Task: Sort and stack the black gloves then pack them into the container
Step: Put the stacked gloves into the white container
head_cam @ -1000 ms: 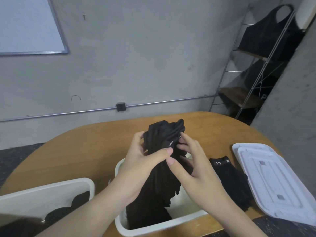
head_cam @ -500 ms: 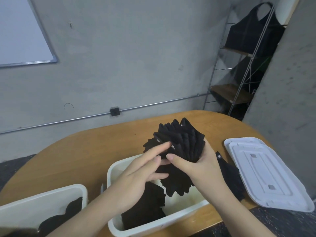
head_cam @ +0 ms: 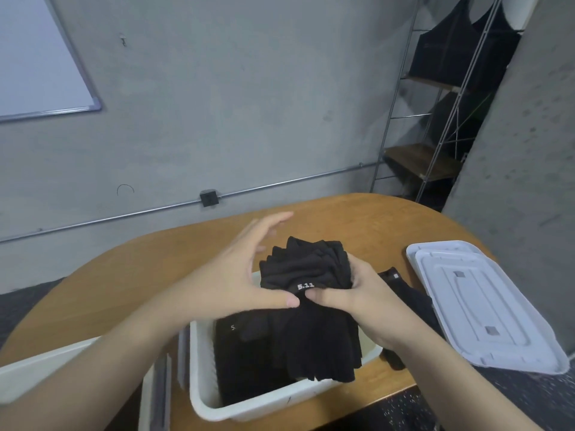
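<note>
- Spanning the lower half of the view, a rounded wooden table (head_cam: 149,272) stands against a grey concrete wall (head_cam: 233,104); a whiteboard (head_cam: 34,57) hangs at upper left and a metal conduit (head_cam: 280,183) runs along the wall.
- Metal shelving (head_cam: 435,126) at upper right carries a dark garment (head_cam: 460,42).
- White container (head_cam: 280,399), at the near table edge, holds folded black gloves; one bears a partly hidden white mark.
- Stack of black gloves (head_cam: 308,269), labelled "5.11", is held above the container's far side.
- Right hand (head_cam: 351,298) grasps the stack from the right, thumb pressed on its front.
- Left hand (head_cam: 236,284) touches the stack with the thumb only; its fingers are spread open above.
- Further gloves (head_cam: 413,303) lie on the table just right of the container, partly hidden by the right forearm.
- White lid (head_cam: 485,309) rests at the right.
- Second white bin (head_cam: 46,374) sits at lower left, largely covered by the left forearm.
</note>
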Demonstrator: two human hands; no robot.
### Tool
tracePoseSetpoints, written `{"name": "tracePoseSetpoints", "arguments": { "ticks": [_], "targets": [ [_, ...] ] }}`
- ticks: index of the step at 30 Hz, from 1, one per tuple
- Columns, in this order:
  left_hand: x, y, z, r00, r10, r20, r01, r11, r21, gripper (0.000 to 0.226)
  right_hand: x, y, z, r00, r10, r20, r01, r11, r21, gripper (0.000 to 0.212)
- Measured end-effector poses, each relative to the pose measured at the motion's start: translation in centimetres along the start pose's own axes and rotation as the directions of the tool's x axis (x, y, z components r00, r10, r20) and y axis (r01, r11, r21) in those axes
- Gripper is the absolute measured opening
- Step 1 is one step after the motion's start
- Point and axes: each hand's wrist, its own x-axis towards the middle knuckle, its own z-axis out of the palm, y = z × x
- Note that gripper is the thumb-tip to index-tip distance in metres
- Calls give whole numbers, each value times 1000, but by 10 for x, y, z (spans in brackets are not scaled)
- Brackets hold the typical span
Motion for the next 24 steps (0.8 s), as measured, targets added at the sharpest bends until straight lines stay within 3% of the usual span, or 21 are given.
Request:
{"name": "tracePoseSetpoints", "arguments": {
  "ticks": [2,5,10,13,19,24],
  "targets": [
    [16,-3,-5,978,-6,209,20,998,-64,107,3,2,-6,998,25,59,-28,999,41,46],
    [34,-8,-3,957,-19,290,61,989,-137,93,8,3,-15,992,70,101,-76,995,56,49],
    [44,-30,15,965,-56,258,121,962,-245,71,15,11,-23,987,130,94,-131,991,4,50],
    [45,-39,23,983,-73,168,111,966,-235,64,17,18,-26,988,146,41,-143,986,-85,54],
    [43,-55,36,994,-108,-25,100,970,-220,56,5,27,-33,991,113,72,-81,932,-354,97],
    [43,-65,51,984,-177,-35,162,952,-261,45,-7,41,-31,995,38,92,23,811,-584,105]
  ]
}}
